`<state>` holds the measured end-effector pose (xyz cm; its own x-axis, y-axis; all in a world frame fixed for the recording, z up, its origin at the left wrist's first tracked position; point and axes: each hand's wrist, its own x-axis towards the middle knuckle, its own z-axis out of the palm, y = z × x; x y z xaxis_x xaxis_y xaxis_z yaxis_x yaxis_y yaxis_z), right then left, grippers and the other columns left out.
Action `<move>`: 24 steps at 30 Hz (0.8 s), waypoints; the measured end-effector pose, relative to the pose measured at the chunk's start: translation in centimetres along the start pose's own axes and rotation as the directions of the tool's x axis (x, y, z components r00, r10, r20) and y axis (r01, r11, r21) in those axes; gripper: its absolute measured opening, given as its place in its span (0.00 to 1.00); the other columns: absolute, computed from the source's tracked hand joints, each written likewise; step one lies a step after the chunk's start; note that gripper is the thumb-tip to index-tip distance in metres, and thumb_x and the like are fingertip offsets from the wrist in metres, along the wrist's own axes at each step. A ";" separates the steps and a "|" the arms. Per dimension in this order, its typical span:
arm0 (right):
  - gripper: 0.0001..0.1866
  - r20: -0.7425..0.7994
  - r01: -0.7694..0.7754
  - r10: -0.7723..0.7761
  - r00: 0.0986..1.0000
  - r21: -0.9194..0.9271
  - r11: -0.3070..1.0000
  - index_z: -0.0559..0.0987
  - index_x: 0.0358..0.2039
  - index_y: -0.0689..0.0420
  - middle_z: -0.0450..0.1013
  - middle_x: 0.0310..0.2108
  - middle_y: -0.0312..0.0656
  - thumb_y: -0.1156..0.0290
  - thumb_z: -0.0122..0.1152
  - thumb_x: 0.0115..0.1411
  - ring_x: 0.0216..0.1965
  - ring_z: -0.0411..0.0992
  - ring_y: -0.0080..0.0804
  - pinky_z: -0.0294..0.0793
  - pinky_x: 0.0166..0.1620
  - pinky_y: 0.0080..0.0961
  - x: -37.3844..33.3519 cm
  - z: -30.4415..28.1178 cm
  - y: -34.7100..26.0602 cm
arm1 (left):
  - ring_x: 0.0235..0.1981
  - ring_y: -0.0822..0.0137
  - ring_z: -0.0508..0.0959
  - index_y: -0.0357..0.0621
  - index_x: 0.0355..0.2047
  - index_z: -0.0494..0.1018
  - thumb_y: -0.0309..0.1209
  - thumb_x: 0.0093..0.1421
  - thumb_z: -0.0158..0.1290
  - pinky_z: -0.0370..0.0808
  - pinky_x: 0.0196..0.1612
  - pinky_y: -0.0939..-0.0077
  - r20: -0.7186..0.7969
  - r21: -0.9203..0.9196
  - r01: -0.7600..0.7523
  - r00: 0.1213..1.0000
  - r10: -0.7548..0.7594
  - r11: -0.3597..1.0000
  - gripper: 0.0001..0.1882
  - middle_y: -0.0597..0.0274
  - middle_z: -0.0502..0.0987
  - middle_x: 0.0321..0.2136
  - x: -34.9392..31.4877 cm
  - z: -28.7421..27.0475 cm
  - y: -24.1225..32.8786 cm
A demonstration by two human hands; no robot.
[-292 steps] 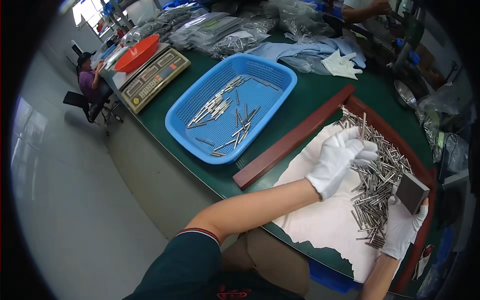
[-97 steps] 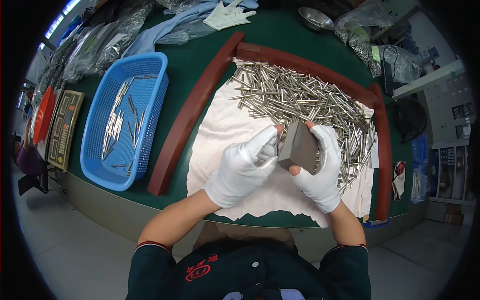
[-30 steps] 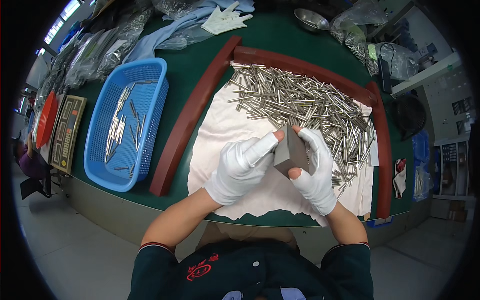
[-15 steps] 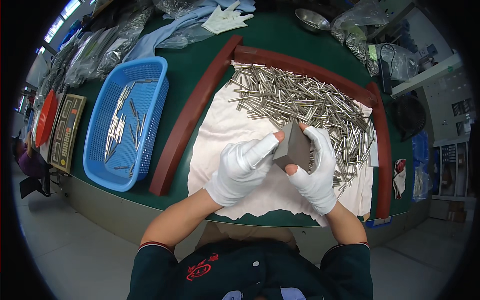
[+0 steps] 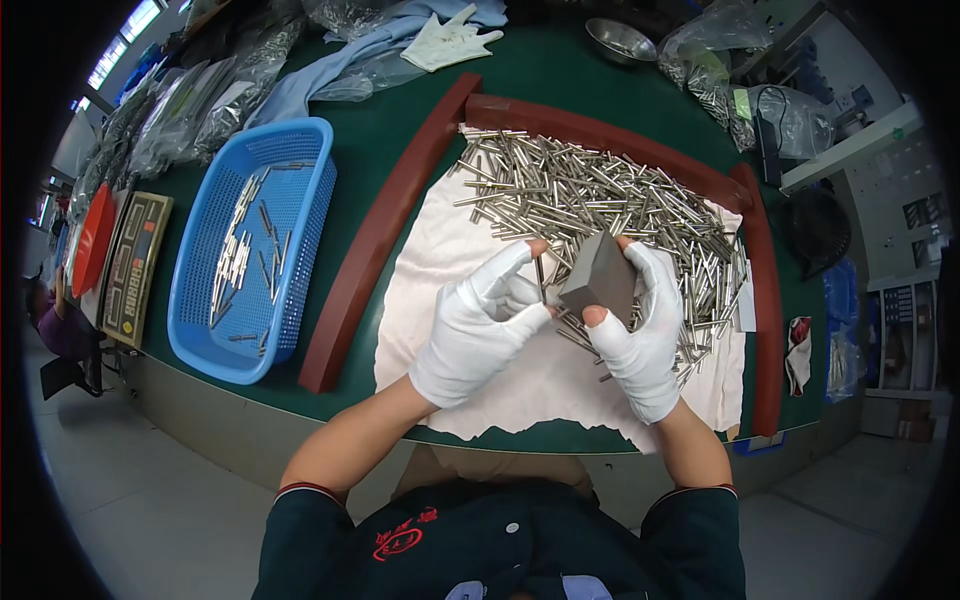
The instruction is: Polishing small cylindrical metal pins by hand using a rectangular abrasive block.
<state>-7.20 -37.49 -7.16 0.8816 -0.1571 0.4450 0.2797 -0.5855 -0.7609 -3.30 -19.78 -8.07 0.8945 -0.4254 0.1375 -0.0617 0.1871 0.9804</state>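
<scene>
Seen from above, two hands in white gloves with bare fingertips meet over a workbench with a green top (image 5: pixel 560 82). The left hand (image 5: pixel 478 335) pinches a slim metal pin (image 5: pixel 541 278) along its length, seemingly with one bare fingertip near each end, which would leave its side exposed. The pin stands just beside the left face of a dark grey rectangular block (image 5: pixel 606 272); whether the two touch is hard to tell. The right hand (image 5: pixel 650 340) clasps this block, thumb at the near edge and fingers at the far edge, so its broad faces are left largely uncovered. The block is tilted, raised over the front of a heap of loose metal pins (image 5: pixel 600 190).

The heap lies on a pale pink cloth (image 5: pixel 425 300), which probably cushions the pins and keeps them off the hard bench. Reddish-brown rails (image 5: pixel 385 240) border the cloth on the left, far and right sides, likely to stop pins rolling away; the near side, toward the person, has no rail. Beyond the left rail sits a blue perforated plastic basket (image 5: pixel 188 300) with a sparser scatter of pins inside, within reach of the left arm.
</scene>
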 end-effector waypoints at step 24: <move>0.40 0.060 0.023 -0.029 0.998 0.096 0.995 0.68 0.47 0.66 0.66 0.39 0.47 0.52 0.72 0.39 0.38 0.67 0.36 0.68 0.41 0.29 -0.4 0.6 -0.2 | 0.24 0.68 0.78 0.41 0.50 0.70 0.14 0.46 0.54 0.74 0.28 0.78 0.033 0.414 -0.390 0.909 0.415 0.822 0.28 0.60 0.77 0.25 0.3 0.0 -0.1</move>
<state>-7.33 -36.80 -7.48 0.8944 -0.0917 0.4377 0.3352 -0.5104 -0.7919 -2.97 -19.91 -8.08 0.7731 -0.3386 0.5362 -0.5830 -0.0465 0.8112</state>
